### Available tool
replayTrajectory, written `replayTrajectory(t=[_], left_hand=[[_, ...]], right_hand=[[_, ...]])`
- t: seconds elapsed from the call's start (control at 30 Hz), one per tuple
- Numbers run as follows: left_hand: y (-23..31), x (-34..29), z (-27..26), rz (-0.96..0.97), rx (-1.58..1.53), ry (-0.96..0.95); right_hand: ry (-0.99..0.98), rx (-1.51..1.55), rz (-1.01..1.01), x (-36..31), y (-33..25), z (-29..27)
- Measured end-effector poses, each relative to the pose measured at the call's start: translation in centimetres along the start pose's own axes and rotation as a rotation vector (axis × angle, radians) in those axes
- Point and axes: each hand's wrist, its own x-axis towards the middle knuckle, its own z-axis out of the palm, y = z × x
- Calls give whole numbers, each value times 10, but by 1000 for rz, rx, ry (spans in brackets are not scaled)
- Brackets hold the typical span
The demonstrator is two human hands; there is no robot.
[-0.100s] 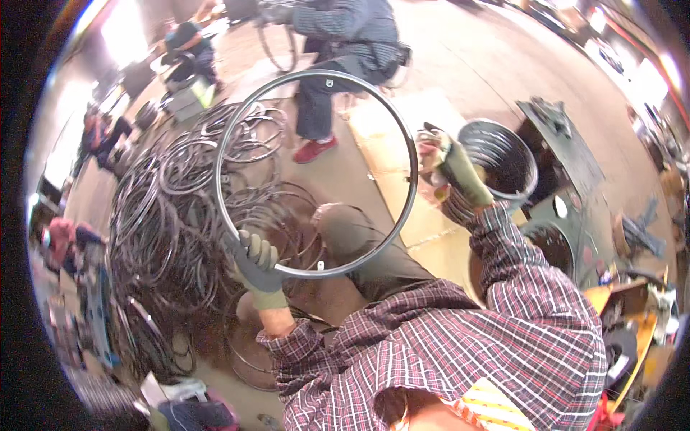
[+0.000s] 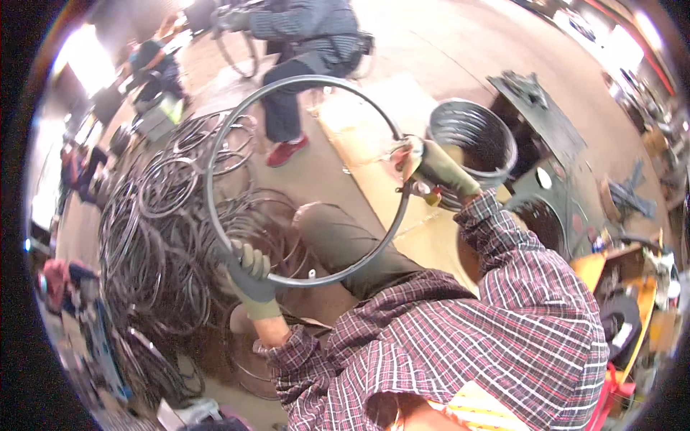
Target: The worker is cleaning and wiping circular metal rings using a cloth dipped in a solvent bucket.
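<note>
I hold a bare metal bicycle wheel rim (image 2: pixel 215 151) upright in front of me, above my knee. My left hand (image 2: pixel 251 276), in a grey-green work glove, grips the rim at its lower edge. My right hand (image 2: pixel 430 169), also gloved, is closed on the rim's right side at about mid height, with a small reddish part showing beside the fingers. The rim is a plain dark hoop with no spokes.
A big heap of dark rims (image 2: pixel 158 237) lies on the floor to my left. A round bin of coiled rims (image 2: pixel 471 136) stands to the right, beside a dark metal stand (image 2: pixel 532 93). Another person in red shoes (image 2: pixel 287 151) sits ahead. Cardboard (image 2: pixel 374 158) covers the floor.
</note>
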Motion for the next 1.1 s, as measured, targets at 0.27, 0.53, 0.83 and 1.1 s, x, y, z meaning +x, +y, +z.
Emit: replayTrajectory(t=[0.27,0.53,0.83,1.1], left_hand=[[-39,80,64,-130,528,83],[-157,128,154,4,1221,-160],[-139,97,13,-240,1054,163],[-111,88,3,-255,957,162]], right_hand=[[210,-609,168,-70,45,-87],[285,643,-182,-178,192,-171],[925,401,-472,-285,125,-204],[1410,469,-396,-321,149,-232]])
